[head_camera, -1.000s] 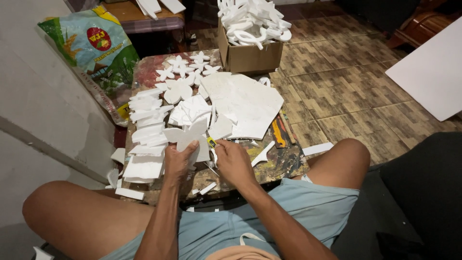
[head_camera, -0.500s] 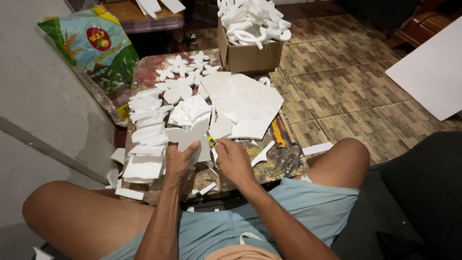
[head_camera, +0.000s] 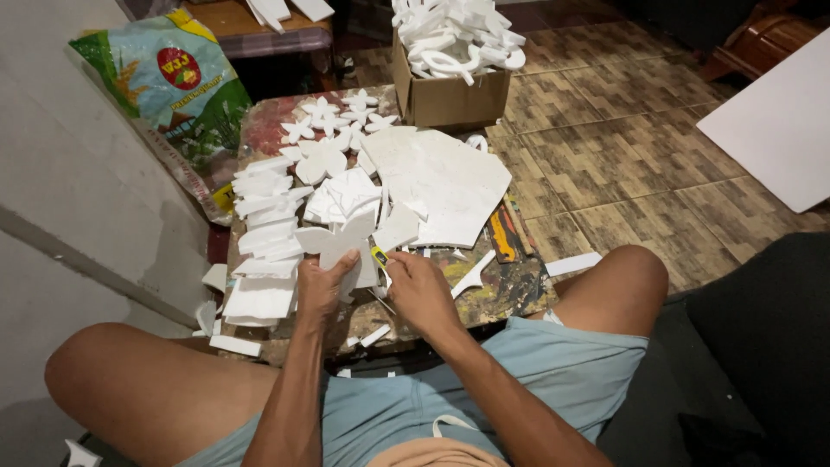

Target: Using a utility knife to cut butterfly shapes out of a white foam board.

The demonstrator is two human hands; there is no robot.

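Note:
My left hand [head_camera: 322,284] grips the lower edge of a white foam cut-out [head_camera: 339,239] shaped like a flower, holding it over the low paint-stained table [head_camera: 501,290]. My right hand [head_camera: 417,288] holds a yellow utility knife [head_camera: 379,259] with its tip against the right side of that foam piece. Both hands work close together near the table's front edge, just above my knees.
A stack of white foam strips [head_camera: 264,225] lies left, finished foam flowers [head_camera: 327,130] at the back, a large foam sheet [head_camera: 445,182] right of centre. A cardboard box [head_camera: 450,95] full of foam shapes stands behind. A printed sack [head_camera: 173,95] leans at the left wall.
The hands and the foam piece have shifted only slightly; the knife has moved a little along the foam's edge.

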